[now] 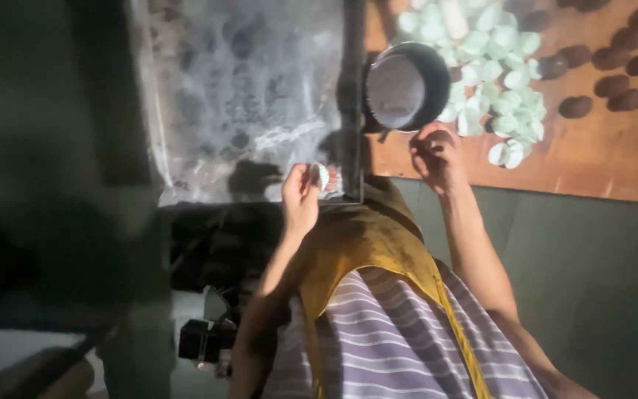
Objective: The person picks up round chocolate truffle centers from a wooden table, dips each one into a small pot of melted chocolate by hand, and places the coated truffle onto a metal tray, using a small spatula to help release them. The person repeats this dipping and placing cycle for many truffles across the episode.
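Note:
My left hand (300,198) is raised in front of me and pinches a small white ribbed paper cup (321,176) between thumb and fingers. My right hand (437,157) hovers with its fingers curled together just below a round metal bowl (404,89) on the wooden board (592,166). Whether something small sits in those fingers is hidden. A heap of pale green-white paper cups (500,70) lies right of the bowl. Dark brown oval pieces (614,85) lie in rows further right.
A dark tray covered with shiny clear film (252,96) lies left of the board, with dark round pieces showing under it. My yellow apron (371,244) and striped garment fill the lower middle. A dark grey surface (592,258) lies at the right.

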